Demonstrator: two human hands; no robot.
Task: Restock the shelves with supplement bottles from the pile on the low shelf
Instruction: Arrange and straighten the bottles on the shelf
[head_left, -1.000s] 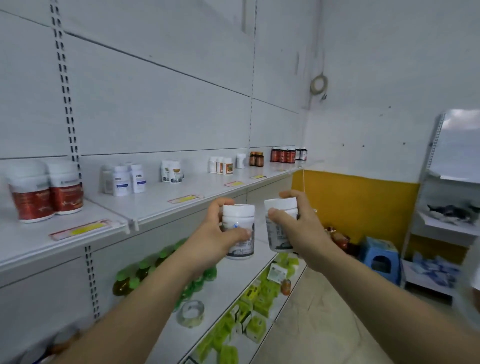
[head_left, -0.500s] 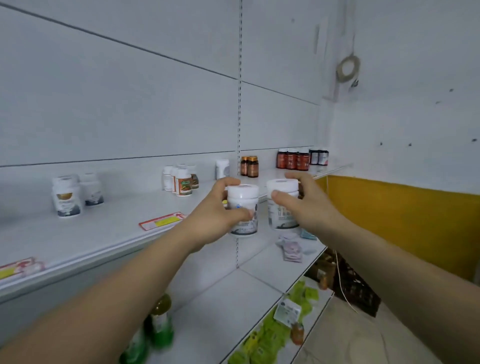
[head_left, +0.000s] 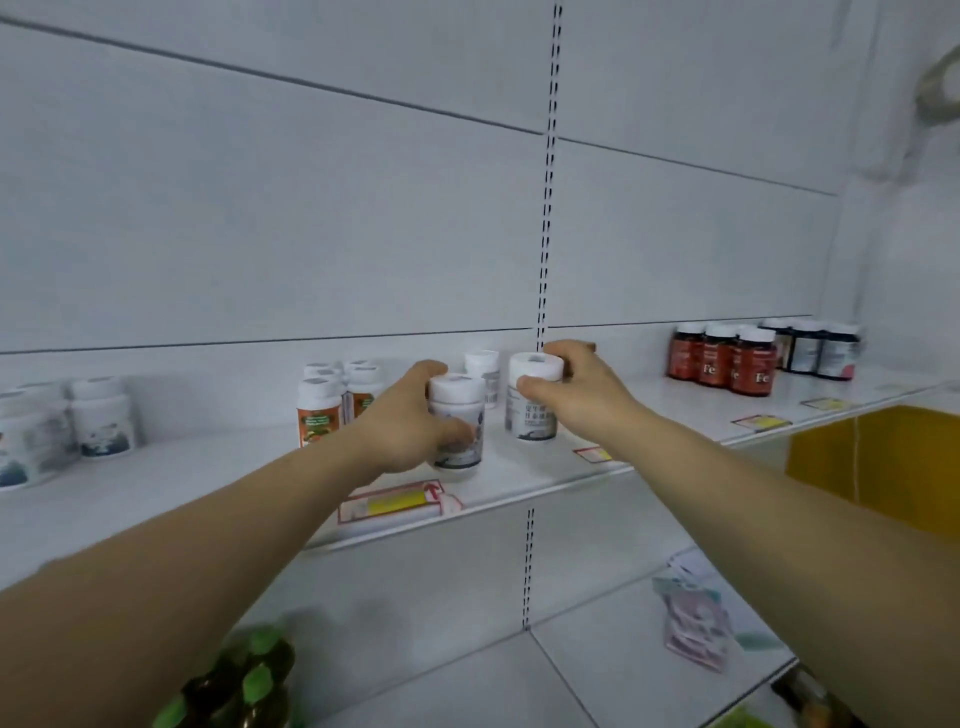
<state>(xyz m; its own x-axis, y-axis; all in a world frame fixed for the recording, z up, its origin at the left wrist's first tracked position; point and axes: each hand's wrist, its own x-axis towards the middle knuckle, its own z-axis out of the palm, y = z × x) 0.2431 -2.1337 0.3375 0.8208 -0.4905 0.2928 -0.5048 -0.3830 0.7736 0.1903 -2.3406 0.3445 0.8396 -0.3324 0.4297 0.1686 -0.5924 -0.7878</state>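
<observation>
A: Head view. Left hand (head_left: 410, 423)?
B: Curled round left bottle (head_left: 457, 421), at shelf (head_left: 519, 473) front, above price tag (head_left: 397, 501).
A: Right hand (head_left: 571, 389)?
B: Gripped right bottle (head_left: 534, 397) at cap, just beside the first, before a third white bottle (head_left: 482, 366).
A: Neighbours?
B: Orange-labelled bottles (head_left: 332, 402) left; red bottles (head_left: 724, 361) well right.

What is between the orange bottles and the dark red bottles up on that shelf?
In the head view: the left hand and right hand, each gripping a white bottle, plus a third white bottle behind.
</observation>
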